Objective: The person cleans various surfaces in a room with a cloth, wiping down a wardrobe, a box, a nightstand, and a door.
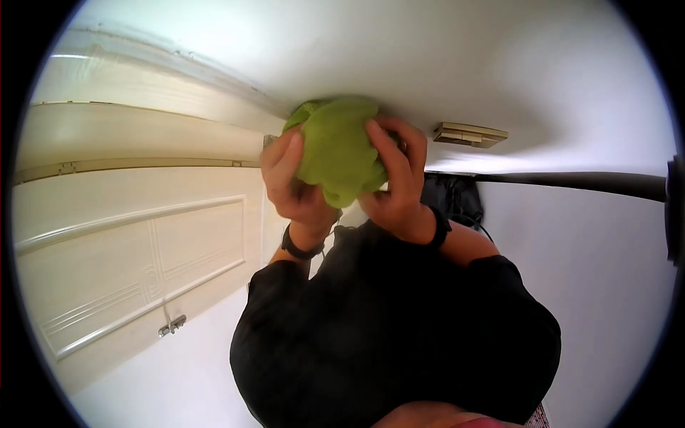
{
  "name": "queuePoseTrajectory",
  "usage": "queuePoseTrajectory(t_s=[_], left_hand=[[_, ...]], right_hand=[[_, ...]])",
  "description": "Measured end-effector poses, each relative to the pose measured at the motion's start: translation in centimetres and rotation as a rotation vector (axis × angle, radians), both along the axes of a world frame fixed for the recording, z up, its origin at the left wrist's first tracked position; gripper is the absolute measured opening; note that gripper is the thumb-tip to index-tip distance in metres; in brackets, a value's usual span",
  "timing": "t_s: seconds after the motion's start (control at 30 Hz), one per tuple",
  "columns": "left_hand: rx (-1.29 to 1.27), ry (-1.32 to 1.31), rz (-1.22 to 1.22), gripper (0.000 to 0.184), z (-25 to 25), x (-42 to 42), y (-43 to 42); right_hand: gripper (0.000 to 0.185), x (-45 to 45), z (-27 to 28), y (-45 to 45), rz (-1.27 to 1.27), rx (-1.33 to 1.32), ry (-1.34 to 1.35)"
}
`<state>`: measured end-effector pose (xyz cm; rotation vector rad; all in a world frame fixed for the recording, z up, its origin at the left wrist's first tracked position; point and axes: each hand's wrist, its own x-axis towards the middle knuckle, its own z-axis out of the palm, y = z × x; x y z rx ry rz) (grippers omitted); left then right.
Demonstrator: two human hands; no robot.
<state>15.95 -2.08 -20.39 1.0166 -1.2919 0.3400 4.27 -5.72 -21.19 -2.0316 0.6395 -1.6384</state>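
Observation:
A crumpled green cloth [340,150] is bunched up between my two hands, near the white wall. My left hand [287,175] grips its left side, with the fingers bent around the folds. On the right side, my right hand [401,167] holds the cloth with curled fingers. Both wrists wear black bands. The fingertips behind the cloth are hidden.
A beige wall switch [471,135] is on the white wall to the right of the cloth. A cream panelled door [143,250] with a metal handle [172,326] stands at left. A black bag [453,198] hangs behind my right wrist, below a dark bar [585,183].

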Motion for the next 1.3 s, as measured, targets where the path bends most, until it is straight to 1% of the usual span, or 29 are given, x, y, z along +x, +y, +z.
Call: queuePoseTrajectory(t_s=[0.03,0.1,0.13,0.17,0.2,0.3,0.33,0.37,0.43,0.53,0.6,0.67,0.7,0.77,0.83,0.87,0.9,0.93,1.0,1.03,1.07,1.1,1.13,1.2,1.3], left_hand=[[0.043,-0.026,0.019,0.047,-0.3,0.4,0.3],[0.145,-0.103,0.086,0.048,-1.7,1.3,1.1],[0.201,-0.116,0.100,0.044,-2.5,1.7,1.3],[0.265,-0.125,0.114,0.041,-3.5,1.8,1.6],[0.332,-0.129,0.129,0.038,-4.4,1.8,2.2],[0.509,-0.154,0.181,0.043,-7.0,2.0,3.4],[0.564,-0.174,0.192,0.045,-7.6,2.2,3.5],[0.538,-0.165,0.175,0.048,-7.9,2.3,3.5],[0.456,-0.149,0.177,0.047,-7.1,2.7,3.7],[0.329,-0.062,0.153,0.045,-5.6,3.5,4.0],[0.144,0.006,0.160,0.042,-3.1,3.6,2.9],[-0.053,0.019,0.191,0.043,-1.8,3.8,2.4],[-0.170,0.011,0.153,0.043,-1.1,3.3,1.8],[0.064,0.028,0.270,0.037,-1.0,3.7,1.9],[-0.028,0.248,0.090,0.022,-3.7,5.2,1.5],[0.274,0.212,0.185,0.031,-5.0,5.7,2.6],[0.271,0.402,0.050,0.029,-6.2,7.6,3.8],[0.277,0.582,-0.089,0.027,-8.2,7.6,3.9],[0.497,0.186,0.185,0.015,-10.0,7.8,4.3],[0.560,0.124,0.186,0.016,-10.2,6.8,4.2],[0.628,0.074,0.189,0.022,-10.2,6.3,4.5],[0.621,0.065,0.177,0.033,-10.6,6.0,4.4],[0.645,0.112,0.179,0.041,-11.9,6.1,4.6],[0.726,0.142,0.176,0.041,-14.3,6.5,5.1],[0.890,0.143,0.155,0.040,-16.6,7.2,5.8]], right_hand=[[0.062,0.4,-0.4,-0.3,-0.019,-0.004,-0.013],[0.063,1.1,-2.8,-0.5,0.016,0.051,-0.061],[0.064,1.3,-3.8,-0.6,0.034,0.079,-0.084],[0.065,0.8,-4.3,-0.6,0.036,0.096,-0.009],[0.065,0.9,-5.2,-0.4,0.044,0.123,0.003],[0.065,1.5,-9.7,-0.2,0.098,0.219,0.031],[0.065,1.6,-10.0,0.0,0.097,0.233,0.027],[0.066,1.8,-10.2,0.1,0.095,0.244,0.020],[0.067,2.0,-9.7,0.7,0.096,0.227,0.004],[0.067,2.6,-5.8,-0.1,0.112,0.114,-0.021],[0.064,3.3,-2.3,-1.1,0.139,0.025,-0.028],[0.059,4.2,-0.2,-1.1,0.154,-0.099,-0.098],[0.057,4.3,0.0,-1.1,0.159,-0.162,-0.134],[0.053,4.7,-0.3,-1.2,0.138,-0.181,-0.109],[0.051,5.3,-1.9,-1.4,0.093,-0.242,-0.076],[0.051,5.6,-3.5,-1.5,0.094,-0.263,-0.013],[0.051,7.2,-4.2,-0.8,0.096,-0.288,0.061],[0.051,6.8,-5.9,-0.9,0.092,-0.303,0.126],[0.052,6.0,-8.1,-1.4,0.193,-0.296,0.264],[0.053,5.1,-10.0,-1.5,0.223,-0.231,0.258],[0.053,4.8,-11.8,-1.3,0.259,-0.161,0.263],[0.054,4.8,-13.5,-1.2,0.290,-0.100,0.268],[0.055,4.9,-15.0,-1.0,0.273,-0.072,0.265],[0.059,4.8,-17.4,-0.1,0.246,-0.005,0.270],[0.059,4.6,-19.3,1.0,0.253,0.162,0.340]])
